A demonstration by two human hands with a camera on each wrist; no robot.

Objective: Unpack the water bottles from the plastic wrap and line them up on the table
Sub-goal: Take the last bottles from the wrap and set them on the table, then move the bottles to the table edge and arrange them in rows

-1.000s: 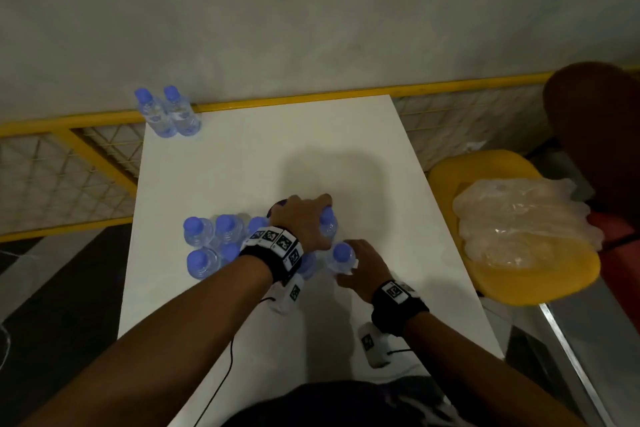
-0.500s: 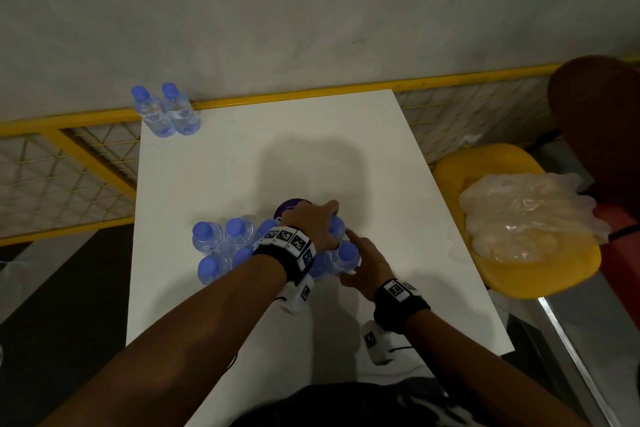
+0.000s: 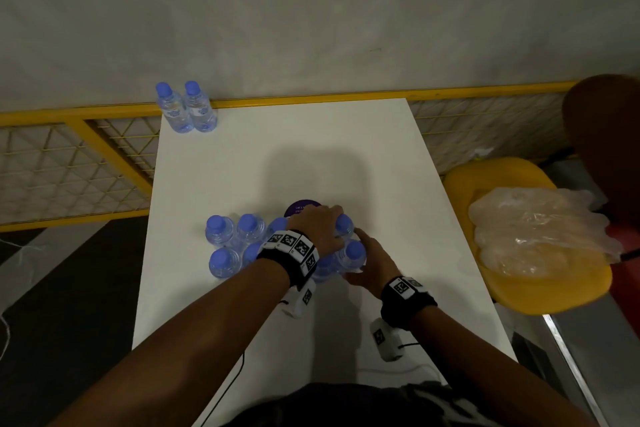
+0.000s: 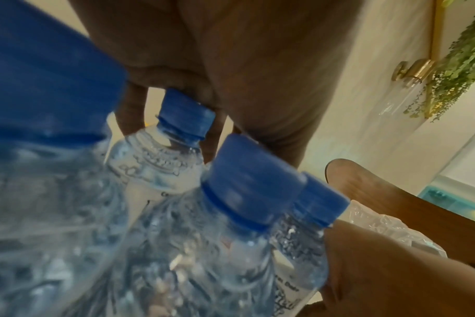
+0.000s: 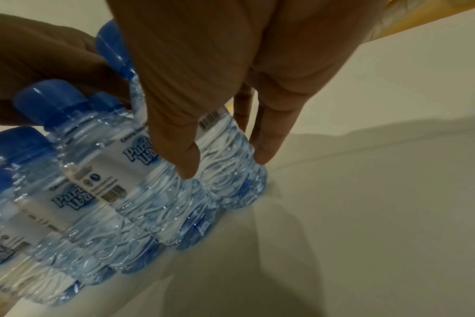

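We see a cluster of small clear plastic water bottles with blue screw caps point(image 3: 242, 243) standing upright on the white rectangular table point(image 3: 277, 156), long axes vertical and caps pointing up, packed shoulder to shoulder near the table's middle. Two more bottles of the same kind point(image 3: 187, 107) stand upright side by side at the far left corner, well apart from the cluster.

Our left hand point(image 3: 320, 229) reaches over the cluster from above, its fingers curled down around the neck of the far right bottle point(image 3: 343, 224); the left wrist view shows fingers on either side of that blue cap point(image 4: 186, 114). Our right hand point(image 3: 372, 265) lies against the cluster's right side, and the right wrist view shows its straight fingers point(image 5: 176, 137) pressed along the ribbed bottle walls, not wrapped round any one.

The white labels read "Puri..." over "Wa...", likely "Purified Water", though a finger covers the rest; barcodes sit beside the wording. A dark purple round disc point(image 3: 300, 209) with small unreadable writing lies on the table just behind the cluster.

A crumpled heap of clear plastic wrap point(image 3: 540, 232) rests on the yellow moulded chair seat point(image 3: 491, 177) to the right of the table.
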